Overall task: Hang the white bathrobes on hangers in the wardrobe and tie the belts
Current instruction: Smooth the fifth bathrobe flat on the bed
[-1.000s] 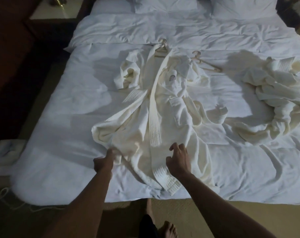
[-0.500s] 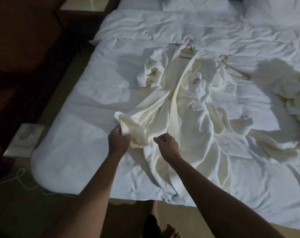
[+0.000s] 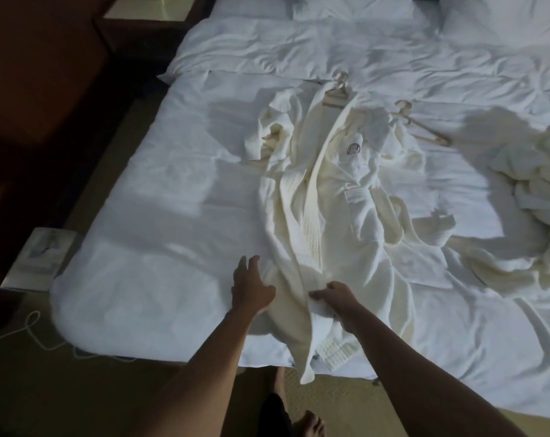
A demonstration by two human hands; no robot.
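While your left hand (image 3: 251, 287) rests spread-fingered on the bathrobe's (image 3: 324, 197) edge, your right hand (image 3: 338, 299) pinches its front fold; it lies flat on the bed (image 3: 160, 197).

Dim room, light falls unevenly across the bed (image 3: 172, 216): white rumpled duvet, pillows (image 3: 361, 7) at the head. Nightstand (image 3: 147, 18) at top left, dark wood panel (image 3: 31, 89) beside it. Tan carpet (image 3: 62, 389), white cord (image 3: 34, 329) trailing on it.
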